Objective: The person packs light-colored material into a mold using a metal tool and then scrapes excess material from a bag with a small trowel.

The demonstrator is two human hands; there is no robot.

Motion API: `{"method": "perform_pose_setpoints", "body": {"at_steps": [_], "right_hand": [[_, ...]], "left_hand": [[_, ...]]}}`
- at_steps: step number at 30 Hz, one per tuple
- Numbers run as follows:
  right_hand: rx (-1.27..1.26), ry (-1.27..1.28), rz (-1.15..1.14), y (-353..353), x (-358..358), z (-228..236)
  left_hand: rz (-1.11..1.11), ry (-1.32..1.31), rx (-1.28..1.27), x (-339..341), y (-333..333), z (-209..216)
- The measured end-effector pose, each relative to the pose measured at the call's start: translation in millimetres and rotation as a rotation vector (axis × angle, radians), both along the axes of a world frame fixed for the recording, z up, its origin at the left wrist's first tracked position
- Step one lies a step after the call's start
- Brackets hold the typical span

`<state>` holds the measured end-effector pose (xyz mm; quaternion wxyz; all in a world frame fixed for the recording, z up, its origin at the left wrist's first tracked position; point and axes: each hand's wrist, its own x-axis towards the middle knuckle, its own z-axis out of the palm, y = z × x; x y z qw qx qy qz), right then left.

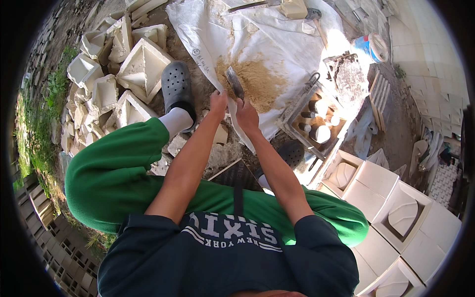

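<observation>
A white plastic sheet (198, 30) is spread on the ground in front of me, with a heap of tan sand (264, 79) on it. My left hand (217, 103) is closed around the sheet's near left edge, which is lifted into a fold. Close beside it, my right hand (247, 116) grips a trowel (234, 82); its grey metal blade points away from me over the near side of the sand. Most of the trowel's handle is hidden in my fingers.
Broken cream plaster moulds (143, 69) are piled at the left, by my grey clog (177, 84). Right of the sheet stand a box (289, 116) holding several cylinders and a blue-and-white bucket (370, 48). Square moulds (373, 178) lie near right; a long-handled tool (319, 27) lies at the back.
</observation>
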<state>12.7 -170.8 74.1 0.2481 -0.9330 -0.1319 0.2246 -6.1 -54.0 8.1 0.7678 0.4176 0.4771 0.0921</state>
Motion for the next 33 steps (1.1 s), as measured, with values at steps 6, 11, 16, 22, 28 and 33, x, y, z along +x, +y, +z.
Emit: {"method": "perform_pose_setpoints", "body": {"at_steps": [6,11,16,22,28,33], "right_hand": [[0.286,-0.084,-0.608,-47.1,-11.3,-7.3],[0.119,-0.102,-0.701,-84.9,-11.5,-33.1],[0.095,0.031,-0.785,-69.6,-29.9,-48.8],[0.214,0.063,-0.679,-15.5,-10.0,-49.0],[0.195,-0.025,-0.432,-8.0,10.0,-12.7],[0.061,-0.186,-0.730,-46.4,54.5,-34.1]], "left_hand": [[-0.100,0.159,0.240,-4.8,-27.9,6.9],[-0.191,0.039,0.358,12.3,-42.2,54.8],[-0.178,0.197,0.248,2.8,-36.9,42.7],[-0.150,0.069,0.019,-17.2,-24.2,17.8],[-0.137,0.088,-0.030,-24.2,-16.3,23.0],[-0.112,0.044,-0.057,-18.2,-6.5,15.8]]}}
